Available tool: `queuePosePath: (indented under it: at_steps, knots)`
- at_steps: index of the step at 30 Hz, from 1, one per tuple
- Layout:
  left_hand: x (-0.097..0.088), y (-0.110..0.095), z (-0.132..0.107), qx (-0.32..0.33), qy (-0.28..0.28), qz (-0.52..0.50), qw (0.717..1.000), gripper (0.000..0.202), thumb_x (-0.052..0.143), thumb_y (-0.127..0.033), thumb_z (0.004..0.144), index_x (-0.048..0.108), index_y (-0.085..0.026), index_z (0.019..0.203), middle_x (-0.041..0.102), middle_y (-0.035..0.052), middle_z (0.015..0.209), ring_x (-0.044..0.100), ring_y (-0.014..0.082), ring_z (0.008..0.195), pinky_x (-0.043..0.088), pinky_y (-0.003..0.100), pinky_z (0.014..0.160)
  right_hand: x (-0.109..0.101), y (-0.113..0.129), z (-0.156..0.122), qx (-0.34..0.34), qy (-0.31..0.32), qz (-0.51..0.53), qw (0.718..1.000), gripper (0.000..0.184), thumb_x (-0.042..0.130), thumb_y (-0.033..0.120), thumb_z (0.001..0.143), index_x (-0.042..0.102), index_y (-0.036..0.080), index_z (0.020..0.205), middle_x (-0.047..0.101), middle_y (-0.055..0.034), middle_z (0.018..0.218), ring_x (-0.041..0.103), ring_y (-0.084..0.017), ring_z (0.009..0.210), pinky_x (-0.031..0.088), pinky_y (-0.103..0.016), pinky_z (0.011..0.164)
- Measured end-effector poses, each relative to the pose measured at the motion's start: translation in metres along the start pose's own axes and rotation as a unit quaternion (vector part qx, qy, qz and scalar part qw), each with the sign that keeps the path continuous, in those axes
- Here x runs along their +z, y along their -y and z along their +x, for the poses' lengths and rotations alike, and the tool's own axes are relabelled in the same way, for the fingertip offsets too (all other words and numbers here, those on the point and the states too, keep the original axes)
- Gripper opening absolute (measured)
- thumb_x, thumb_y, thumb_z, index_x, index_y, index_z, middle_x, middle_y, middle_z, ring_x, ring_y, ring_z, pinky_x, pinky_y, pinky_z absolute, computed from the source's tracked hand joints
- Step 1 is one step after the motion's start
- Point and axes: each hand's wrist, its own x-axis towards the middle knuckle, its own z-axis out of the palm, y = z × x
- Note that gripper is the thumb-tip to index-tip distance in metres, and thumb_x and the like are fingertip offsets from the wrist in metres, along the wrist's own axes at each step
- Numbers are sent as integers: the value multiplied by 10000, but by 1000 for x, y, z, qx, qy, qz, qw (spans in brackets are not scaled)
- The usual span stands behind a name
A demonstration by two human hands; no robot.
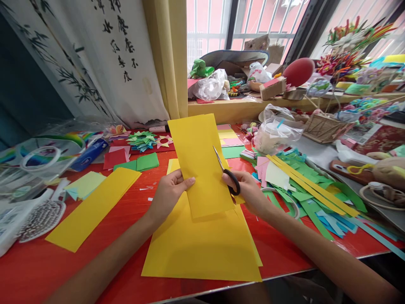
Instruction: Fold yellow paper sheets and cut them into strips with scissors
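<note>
- While the left edge of a yellow sheet (202, 164) is pinched between the thumb and fingers of the left hand (168, 188), the black-handled scissors (225, 172) are gripped in the curled fingers of the right hand (249, 190).
- The step in hand is judged to be cutting: one blade is seen in front of the sheet, near its right edge; whether the other lies behind cannot be told.
- For the next move, the sheet should be held steady and the blades lined up along the intended cut.
- The sheet is held tilted above the desk (114, 270), over larger yellow sheets (202, 259).
- It is plain, oblong and straight-edged; a second layer is suggested at its right.
- Narrow yellow strips (311, 185) are piled on the right.
</note>
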Motion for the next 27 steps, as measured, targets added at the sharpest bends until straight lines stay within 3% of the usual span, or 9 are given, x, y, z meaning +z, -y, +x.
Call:
queuePosePath:
  at_steps: [27]
  knots:
    - [0,3,-1,-7,12,20,1000,255,621,-312,728,614,-158,930,666,54,974,618,205,861,501,293,742,0,0,0,9,-12,11,1000,352,579,472,731,486,156,608,388,39,538,360,-45,421,270,-168,355]
